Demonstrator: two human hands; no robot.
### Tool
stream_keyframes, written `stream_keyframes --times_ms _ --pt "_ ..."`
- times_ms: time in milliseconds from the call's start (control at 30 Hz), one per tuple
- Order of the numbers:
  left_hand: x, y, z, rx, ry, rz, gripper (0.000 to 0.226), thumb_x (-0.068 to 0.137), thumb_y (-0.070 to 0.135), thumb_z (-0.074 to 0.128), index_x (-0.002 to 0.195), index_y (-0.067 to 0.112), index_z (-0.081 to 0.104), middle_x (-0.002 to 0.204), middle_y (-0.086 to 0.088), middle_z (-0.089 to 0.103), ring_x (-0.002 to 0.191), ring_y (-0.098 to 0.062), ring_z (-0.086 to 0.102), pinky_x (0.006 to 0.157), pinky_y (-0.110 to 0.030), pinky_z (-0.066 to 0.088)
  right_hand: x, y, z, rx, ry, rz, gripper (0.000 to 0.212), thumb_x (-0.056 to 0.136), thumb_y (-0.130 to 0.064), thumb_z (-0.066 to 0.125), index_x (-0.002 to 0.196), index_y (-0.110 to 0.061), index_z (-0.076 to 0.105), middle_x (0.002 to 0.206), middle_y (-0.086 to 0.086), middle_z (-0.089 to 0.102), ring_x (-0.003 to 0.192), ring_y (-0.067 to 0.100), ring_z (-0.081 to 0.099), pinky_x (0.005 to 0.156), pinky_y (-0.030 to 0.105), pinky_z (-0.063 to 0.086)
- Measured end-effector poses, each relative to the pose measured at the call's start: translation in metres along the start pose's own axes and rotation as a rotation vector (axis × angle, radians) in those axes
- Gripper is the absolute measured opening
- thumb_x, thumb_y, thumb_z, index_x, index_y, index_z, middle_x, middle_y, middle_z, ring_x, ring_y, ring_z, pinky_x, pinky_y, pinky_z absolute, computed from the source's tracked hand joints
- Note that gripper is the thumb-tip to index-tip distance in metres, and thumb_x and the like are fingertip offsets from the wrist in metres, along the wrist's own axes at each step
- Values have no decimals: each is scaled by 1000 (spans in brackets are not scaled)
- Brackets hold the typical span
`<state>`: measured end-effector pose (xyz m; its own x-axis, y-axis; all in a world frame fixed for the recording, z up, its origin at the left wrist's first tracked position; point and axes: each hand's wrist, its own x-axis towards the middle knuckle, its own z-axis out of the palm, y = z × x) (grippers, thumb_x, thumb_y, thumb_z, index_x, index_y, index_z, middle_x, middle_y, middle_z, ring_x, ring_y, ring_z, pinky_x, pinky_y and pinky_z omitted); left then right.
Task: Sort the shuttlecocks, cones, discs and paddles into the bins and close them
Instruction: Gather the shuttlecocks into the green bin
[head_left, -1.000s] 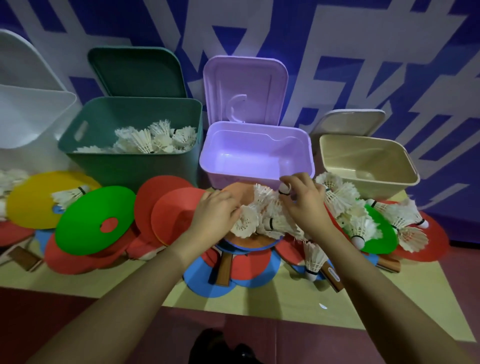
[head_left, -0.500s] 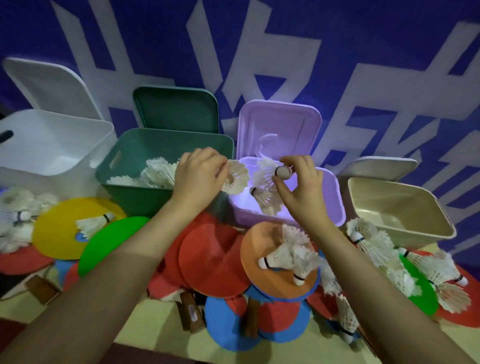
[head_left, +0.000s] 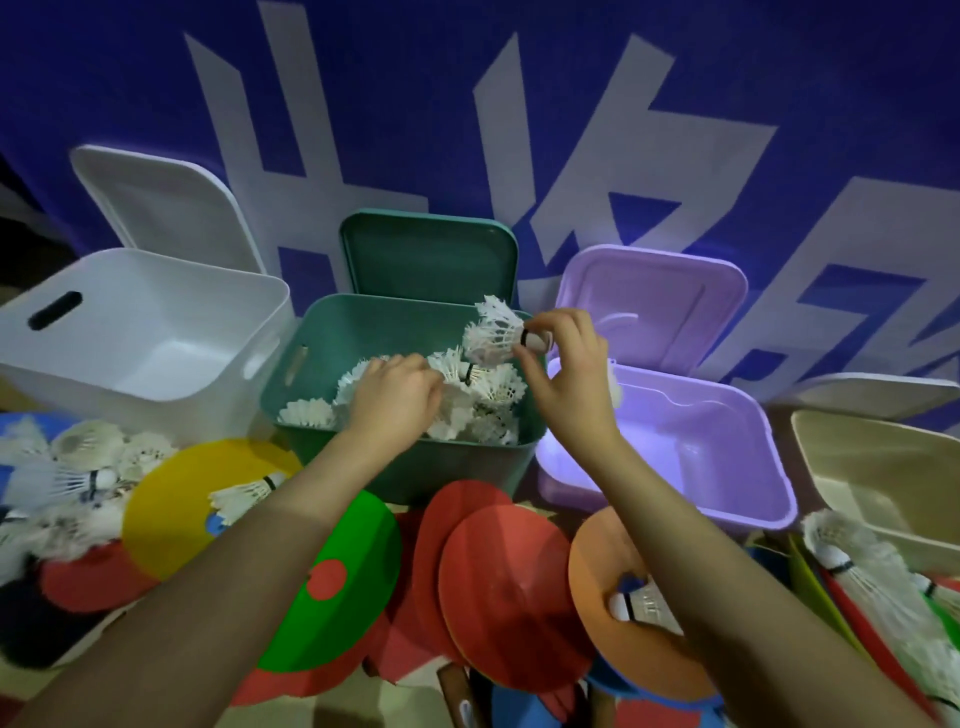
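The person leans over four open bins set in a row against a blue wall with white lettering. The left hand (head_left: 397, 397) is down inside the green bin (head_left: 415, 467), palm over the heap of shuttlecocks (head_left: 467, 405) lying there; its fingers curl into the feathers, and whether that grip holds one or simply rests on the pile I cannot tell. The right hand (head_left: 569, 374) is raised above the green bin's right rim, thumb and fingertips pinched on the cork of a shuttlecock (head_left: 493, 338), feathers pointing left over the bin.

The white bin (head_left: 156, 332) at the left, the purple bin (head_left: 691, 441) and the beige bin (head_left: 883, 467) at the right all have their lids tipped back.

In front of the bins lie overlapping discs: a yellow disc (head_left: 171, 514) with a shuttlecock on it, a green disc (head_left: 343, 582), an orange disc (head_left: 602, 561) under the right forearm, plus red paddles (head_left: 509, 587) between them. More shuttlecocks are bunched at the far left (head_left: 78, 467) and far right (head_left: 857, 566) edges
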<state>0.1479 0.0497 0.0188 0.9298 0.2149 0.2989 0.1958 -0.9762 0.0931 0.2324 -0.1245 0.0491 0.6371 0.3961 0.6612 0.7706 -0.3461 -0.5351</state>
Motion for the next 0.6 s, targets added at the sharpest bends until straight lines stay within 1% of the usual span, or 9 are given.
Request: stream_keyframes --times_ms 67,167,200,267,300,367,467,533,600 --pt "-8 -1 6 -56 -63 -22 28 93 25 49 110 12 67 106 -7 65 99 -27 58 86 -36 39 -7 8 12 -45 -99 49 13 83 -14 64 95 -14 59 97 -1 57 95 12 49 76 26 21" --pt "-18 -1 13 -143 -93 -43 37 97 34 41 125 16 58 123 -5 61 110 -27 56 93 -37 38 -24 22 25 -257 -270 76 10 85 -22 61 94 -21 65 97 -5 62 98 16 54 80 28 15" --pt "-20 -1 15 -141 -142 -33 40 98 38 35 126 19 57 128 -4 58 114 -26 54 96 -37 38 -29 25 28 -328 -365 95 10 88 -27 59 91 -22 67 97 -7 63 102 15 53 86 32 14" --pt "-24 -1 21 -103 -262 -26 46 99 43 25 122 23 60 132 -2 56 120 -24 50 101 -37 34 -40 30 32 -418 -555 137 24 94 -35 49 83 -24 68 94 -9 65 109 9 50 97 38 9" --pt "-24 -1 22 -75 -310 -27 49 100 43 22 118 22 63 130 -1 57 120 -24 49 102 -37 32 -44 31 32 -427 -602 167 31 95 -38 44 81 -23 67 93 -10 66 112 7 47 100 40 7" --pt "-23 1 22 -42 -344 -24 52 100 43 20 117 21 63 130 -1 57 121 -23 48 103 -36 28 -47 34 31 -424 -597 175 34 97 -39 41 83 -24 67 98 -11 65 115 6 46 102 41 5" --pt "-18 5 15 -76 -297 -3 46 99 42 27 131 20 52 142 -3 46 128 -23 41 107 -36 23 -46 34 22 -408 -511 106 35 92 -45 40 99 -27 69 113 -10 62 116 11 47 100 37 9" --pt "-14 14 7 -124 -235 26 45 99 41 31 134 19 48 142 -2 45 128 -23 40 105 -34 22 -42 34 10 -363 -434 114 39 87 -45 39 104 -26 68 115 -9 62 114 16 49 92 32 13" --pt "-9 29 -1 -144 -173 83 46 97 40 33 134 18 48 140 -1 47 127 -23 40 103 -33 21 -38 37 -6 -343 -374 106 40 88 -44 39 106 -24 68 113 -6 64 109 22 52 83 27 14"
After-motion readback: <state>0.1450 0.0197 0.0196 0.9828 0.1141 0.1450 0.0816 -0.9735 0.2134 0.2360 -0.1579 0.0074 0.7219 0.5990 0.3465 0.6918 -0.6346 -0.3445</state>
